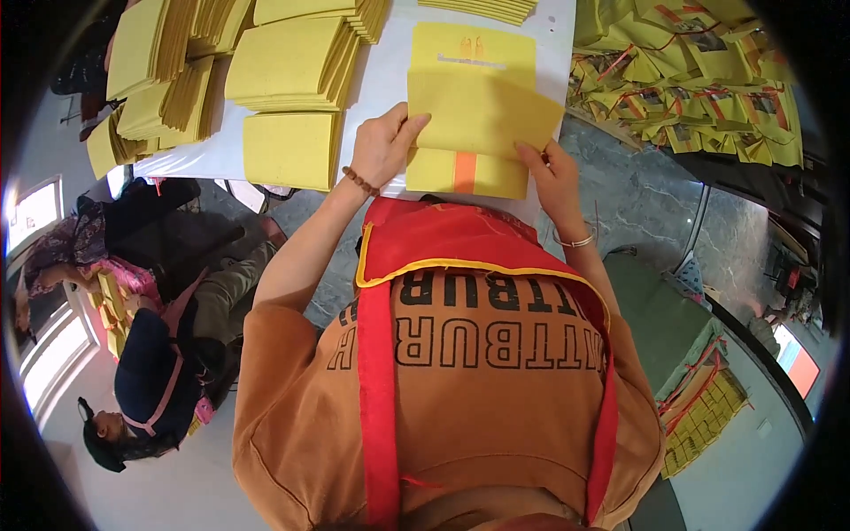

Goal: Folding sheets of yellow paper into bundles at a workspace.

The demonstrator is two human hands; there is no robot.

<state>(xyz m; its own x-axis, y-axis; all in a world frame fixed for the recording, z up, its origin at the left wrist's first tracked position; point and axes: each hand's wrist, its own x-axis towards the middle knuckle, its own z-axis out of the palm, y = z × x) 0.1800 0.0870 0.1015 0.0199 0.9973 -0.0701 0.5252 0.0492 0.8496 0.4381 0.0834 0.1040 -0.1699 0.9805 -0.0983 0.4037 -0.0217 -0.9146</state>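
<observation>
A plain yellow paper sheet [482, 111] is held slightly raised at the table's near edge. My left hand [385, 143] grips its left side, thumb on top and fingers behind. On the right, my right hand [552, 174] pinches its lower right corner between thumb and fingers. Beneath it lies yellow paper with an orange strip [464, 173] on the near part. Another yellow part with a small orange print [471, 44] shows beyond the sheet. Whether these parts belong to one folded piece I cannot tell.
Several stacks of folded yellow paper [288, 66] stand on the white table [376, 75] to the left. Tied yellow bundles [691, 88] lie at the far right, more bundles [706, 420] at the lower right. Another person [150, 354] sits at the left, handling yellow paper.
</observation>
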